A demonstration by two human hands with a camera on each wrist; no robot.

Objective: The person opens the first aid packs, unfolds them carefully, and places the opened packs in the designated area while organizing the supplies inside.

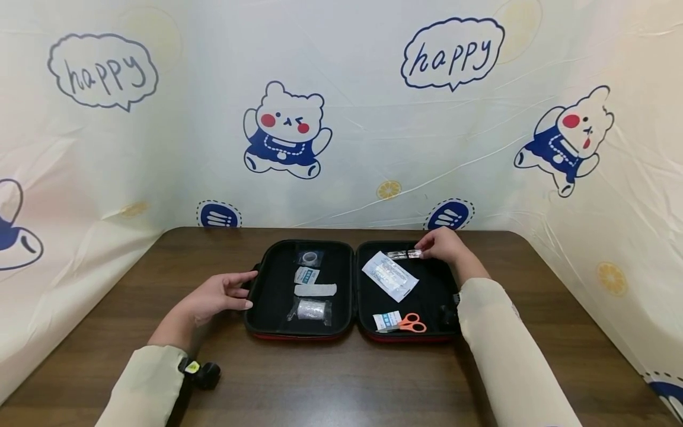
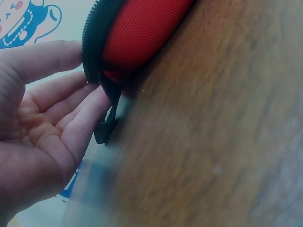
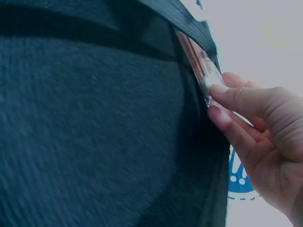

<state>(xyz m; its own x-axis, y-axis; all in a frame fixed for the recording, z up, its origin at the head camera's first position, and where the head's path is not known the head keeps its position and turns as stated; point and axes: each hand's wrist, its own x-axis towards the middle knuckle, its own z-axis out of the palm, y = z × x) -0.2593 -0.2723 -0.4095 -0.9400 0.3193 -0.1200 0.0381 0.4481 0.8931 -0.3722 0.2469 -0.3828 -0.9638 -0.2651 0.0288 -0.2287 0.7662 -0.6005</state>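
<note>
A first-aid case [image 1: 354, 296], black inside and red outside, lies spread open on the table. At its far right, my right hand [image 1: 444, 246] pinches the end of a slim clear-wrapped packet [image 1: 404, 254]. In the right wrist view, this packet [image 3: 201, 64] runs under a black elastic strap [image 3: 184, 21]; its contents are unclear. My left hand [image 1: 220, 296] touches the case's left edge with extended fingers. The left wrist view shows those fingers against the zipper edge [image 2: 90, 42] and beside a black strap loop [image 2: 108, 113].
The left half holds a tape roll [image 1: 309, 258], a small packet [image 1: 306, 275], a white strip [image 1: 315, 290] and a wrapped bandage roll [image 1: 310, 309]. The right half holds a white pouch [image 1: 391, 276], orange-handled scissors [image 1: 412, 322] and a small packet [image 1: 386, 320]. A printed curtain [image 1: 363, 148] hangs behind.
</note>
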